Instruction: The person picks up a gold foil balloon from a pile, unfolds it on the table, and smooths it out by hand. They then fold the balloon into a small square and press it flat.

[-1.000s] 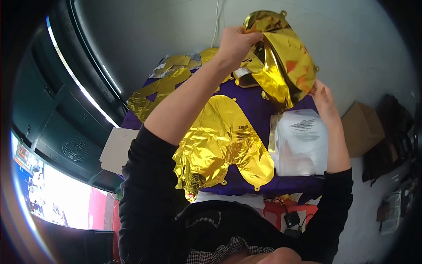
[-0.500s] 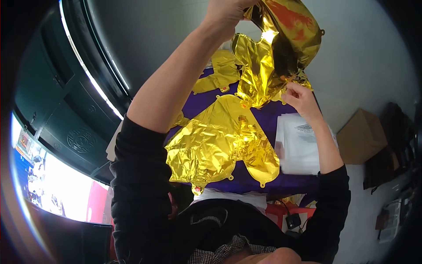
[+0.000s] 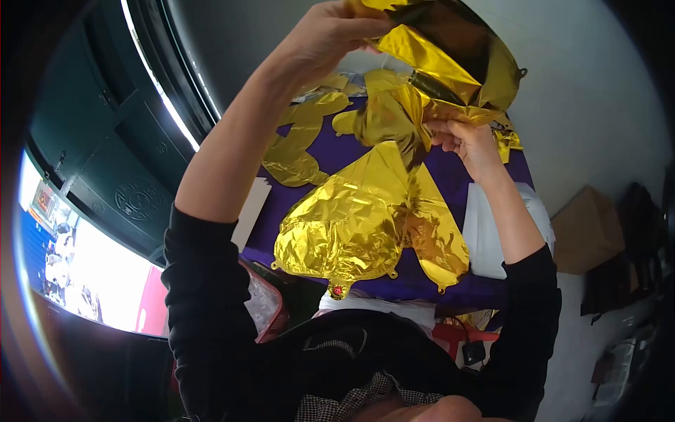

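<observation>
A gold foil balloon (image 3: 485, 63), limp and folded, hangs between my two hands above the far part of the table. My left hand (image 3: 334, 35) grips its upper left edge, fingers closed. Lower down, my right hand (image 3: 467, 144) pinches the foil at its bottom edge. Below them a second flat gold foil balloon (image 3: 337, 225) lies crumpled on the purple tablecloth (image 3: 316, 151), with small tabs along its rim and a red spot on its lower tab. Another flat gold balloon (image 3: 295, 151) lies to the left, partly behind my left forearm.
Clear plastic bags (image 3: 485, 232) lie at the table's right side. A cardboard box (image 3: 587, 228) stands on the floor to the right. A red basket (image 3: 267, 302) with clear plastic is below the table's left edge. A dark green door (image 3: 133, 197) stands at left.
My left hand has moved down and left with the balloon's edge. My right hand has shifted slightly left, and the held foil is spread wider. My view has also moved a little.
</observation>
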Demonstrator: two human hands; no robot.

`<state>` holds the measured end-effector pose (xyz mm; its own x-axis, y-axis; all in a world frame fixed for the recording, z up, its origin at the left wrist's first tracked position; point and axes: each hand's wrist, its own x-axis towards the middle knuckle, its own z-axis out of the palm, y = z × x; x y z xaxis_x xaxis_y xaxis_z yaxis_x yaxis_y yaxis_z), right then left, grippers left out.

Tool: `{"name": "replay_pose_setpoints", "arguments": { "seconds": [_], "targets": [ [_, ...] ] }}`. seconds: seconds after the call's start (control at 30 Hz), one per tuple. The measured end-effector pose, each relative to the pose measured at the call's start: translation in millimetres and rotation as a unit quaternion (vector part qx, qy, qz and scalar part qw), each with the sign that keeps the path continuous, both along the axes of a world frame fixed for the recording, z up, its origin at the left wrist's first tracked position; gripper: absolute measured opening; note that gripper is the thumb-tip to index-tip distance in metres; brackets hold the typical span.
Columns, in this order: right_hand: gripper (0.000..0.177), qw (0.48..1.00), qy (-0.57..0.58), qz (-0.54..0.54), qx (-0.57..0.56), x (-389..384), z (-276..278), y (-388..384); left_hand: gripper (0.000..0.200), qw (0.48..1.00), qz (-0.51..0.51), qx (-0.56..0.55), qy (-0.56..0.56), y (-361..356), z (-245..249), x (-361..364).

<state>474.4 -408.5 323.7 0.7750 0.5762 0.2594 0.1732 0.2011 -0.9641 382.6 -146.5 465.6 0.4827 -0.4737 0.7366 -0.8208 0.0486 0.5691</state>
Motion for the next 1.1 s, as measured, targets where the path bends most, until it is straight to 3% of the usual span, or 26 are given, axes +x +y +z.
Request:
{"name": "replay_pose_setpoints", "arguments": {
  "seconds": [0.03,0.1,0.17,0.23,0.3,0.37,0.43,0.53,0.7,0.8,1.0,1.07,1.1],
  "targets": [
    [0.024,1.000,0.002,0.003,-0.002,2,-1,6,0.018,1.000,0.003,-0.002,0.002,13,-4,-5],
    [0.029,0.996,0.049,0.014,0.077,8,-3,19,0.027,0.970,0.202,-0.015,0.136,43,-14,-22],
    [0.032,0.995,0.055,0.025,0.082,20,-8,25,0.028,0.973,0.190,0.012,0.133,57,-21,-38],
    [0.033,0.988,0.009,0.103,0.118,19,-4,28,0.021,0.972,0.219,-0.015,0.078,53,-34,-60],
    [0.036,0.990,0.015,0.081,0.115,12,-11,27,0.024,0.978,0.188,0.050,0.078,54,-40,-86],
    [0.038,0.986,0.041,0.107,0.117,6,-22,21,0.028,0.971,0.210,0.112,-0.004,46,-61,-110],
    [0.039,0.984,0.097,0.085,0.124,-6,-31,15,0.033,0.955,0.265,0.132,0.037,40,-95,-130],
    [0.043,0.980,0.177,0.084,0.041,-14,-56,5,0.043,0.946,0.269,0.149,0.103,23,-141,-152],
    [0.052,0.986,0.148,0.074,-0.024,-19,-90,-14,0.055,0.946,0.188,0.100,0.245,17,-207,-157],
    [0.058,0.989,0.107,0.047,-0.092,-36,-80,-25,0.055,0.937,0.201,0.136,0.253,17,-222,-158],
    [0.054,0.997,0.039,0.019,-0.067,-57,-82,-67,0.050,0.940,0.197,0.113,0.255,18,-234,-163],
    [0.052,0.998,0.030,0.006,-0.058,-69,-77,-80,0.026,0.931,0.244,0.114,0.245,16,-227,-167],
    [0.050,0.999,0.017,-0.006,-0.050,-75,-75,-87,0.026,0.931,0.241,0.117,0.247,18,-228,-168]
  ]
}}
